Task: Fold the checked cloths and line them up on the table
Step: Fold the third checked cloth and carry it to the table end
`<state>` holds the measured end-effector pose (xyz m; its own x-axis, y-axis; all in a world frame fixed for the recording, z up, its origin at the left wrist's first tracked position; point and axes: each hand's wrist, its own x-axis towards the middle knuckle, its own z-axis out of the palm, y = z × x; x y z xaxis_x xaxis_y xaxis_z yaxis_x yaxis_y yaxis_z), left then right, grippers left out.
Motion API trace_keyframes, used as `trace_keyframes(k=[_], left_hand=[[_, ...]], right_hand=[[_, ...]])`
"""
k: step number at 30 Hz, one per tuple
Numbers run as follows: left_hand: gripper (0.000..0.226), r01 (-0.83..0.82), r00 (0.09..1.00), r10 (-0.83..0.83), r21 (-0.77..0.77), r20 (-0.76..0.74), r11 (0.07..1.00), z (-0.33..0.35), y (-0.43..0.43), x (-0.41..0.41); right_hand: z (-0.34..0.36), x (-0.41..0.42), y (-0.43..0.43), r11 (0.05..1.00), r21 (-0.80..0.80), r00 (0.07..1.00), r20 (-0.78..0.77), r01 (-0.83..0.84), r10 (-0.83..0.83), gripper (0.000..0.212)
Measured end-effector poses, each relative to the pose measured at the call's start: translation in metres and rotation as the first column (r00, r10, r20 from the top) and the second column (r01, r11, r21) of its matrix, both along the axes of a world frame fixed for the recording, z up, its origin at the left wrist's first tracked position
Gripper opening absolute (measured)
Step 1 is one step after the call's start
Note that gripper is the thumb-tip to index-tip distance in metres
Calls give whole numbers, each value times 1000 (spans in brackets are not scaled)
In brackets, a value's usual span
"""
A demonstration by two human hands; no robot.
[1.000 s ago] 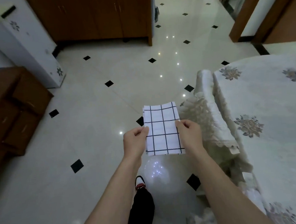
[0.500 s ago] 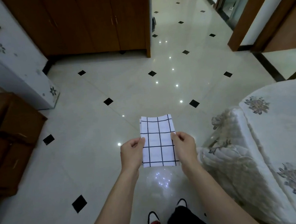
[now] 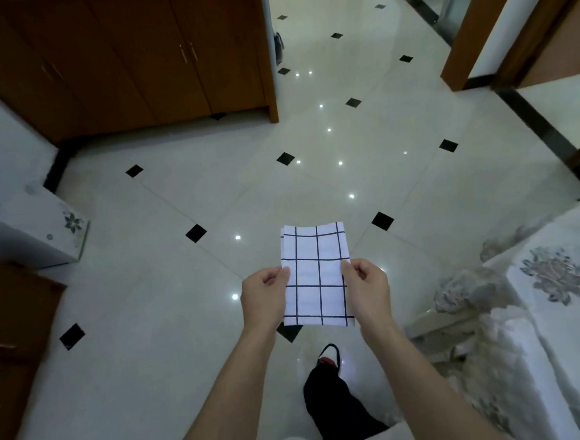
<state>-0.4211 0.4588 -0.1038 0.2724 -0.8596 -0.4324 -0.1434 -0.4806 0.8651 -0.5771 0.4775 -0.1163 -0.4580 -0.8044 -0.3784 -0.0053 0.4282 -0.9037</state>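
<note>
One checked cloth (image 3: 315,280) looks folded into a neat rectangle, pinched at its sides by the left hand (image 3: 263,299) and right hand (image 3: 367,288), out over the floor (image 3: 170,290). Table (image 3: 574,334) is at 4 o'clock, so I reckon lining it up there is what's left.

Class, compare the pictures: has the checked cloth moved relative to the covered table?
Yes. The checked cloth, pinched by the left hand and right hand, has drawn away leftward from the table; floor now shows between them.
</note>
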Motion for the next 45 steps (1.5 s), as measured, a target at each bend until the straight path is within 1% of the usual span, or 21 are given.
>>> trace_keyframes(k=[2, 5, 9, 12, 15, 18, 22, 24, 27, 29, 33, 37, 40, 42, 45], left_hand=[[11, 23, 999, -24, 23, 26, 999, 2, -40, -17], [11, 49, 997, -49, 18, 53, 999, 7, -97, -43], [12, 80, 996, -80, 9, 30, 997, 13, -161, -82], [11, 132, 991, -132, -10, 14, 991, 18, -200, -111], [12, 208, 978, -208, -23, 23, 978, 18, -245, -140], [16, 299, 954, -299, -3, 18, 954, 12, -292, -171], [16, 437, 900, -437, 12, -6, 900, 5, -357, -227], [15, 499, 866, -499, -6, -24, 866, 6, -394, -262], [5, 626, 777, -627, -30, -51, 779, 12, -447, -321], [11, 705, 705, -707, -52, -55, 707, 19, -475, -358], [17, 820, 564, -822, -60, -83, 569, 33, -507, -422], [16, 916, 392, -914, -53, -100, 398, 38, -512, -481], [12, 967, 244, -965, -49, -96, 249, 34, -501, -530], [15, 986, 150, -985, -53, -88, 155, 31, -487, -561], [20, 997, 9, -996, -81, -86, 16, 33, -459, -608]], right_hand=[[0, -15, -37, 1000, 9, 1000, 20, 21, -21, 22], [4, -39, -90, 999, 6, 998, 42, 52, -52, 21], [10, -75, -150, 994, -12, 994, 35, 105, -105, 21], [10, -104, -187, 988, -14, 988, 34, 154, -153, 21], [11, -131, -221, 974, -18, 974, 35, 225, -224, 22], [12, -159, -251, 957, -25, 957, 33, 288, -287, 24], [7, -205, -294, 913, -8, 913, 3, 408, -408, 21], [9, -232, -320, 883, -12, 882, -18, 470, -470, 22], [16, -277, -358, 814, -13, 812, -62, 581, -580, 24], [20, -305, -376, 755, -12, 752, -91, 655, -653, 23], [30, -348, -394, 627, -10, 624, -79, 779, -777, 24], [36, -381, -384, 485, -13, 481, -108, 874, -870, 22], [36, -407, -366, 346, -44, 341, -100, 937, -935, 26], [32, -421, -349, 266, -41, 261, -94, 963, -961, 28], [27, -446, -320, 121, -31, 118, -72, 992, -990, 27]])
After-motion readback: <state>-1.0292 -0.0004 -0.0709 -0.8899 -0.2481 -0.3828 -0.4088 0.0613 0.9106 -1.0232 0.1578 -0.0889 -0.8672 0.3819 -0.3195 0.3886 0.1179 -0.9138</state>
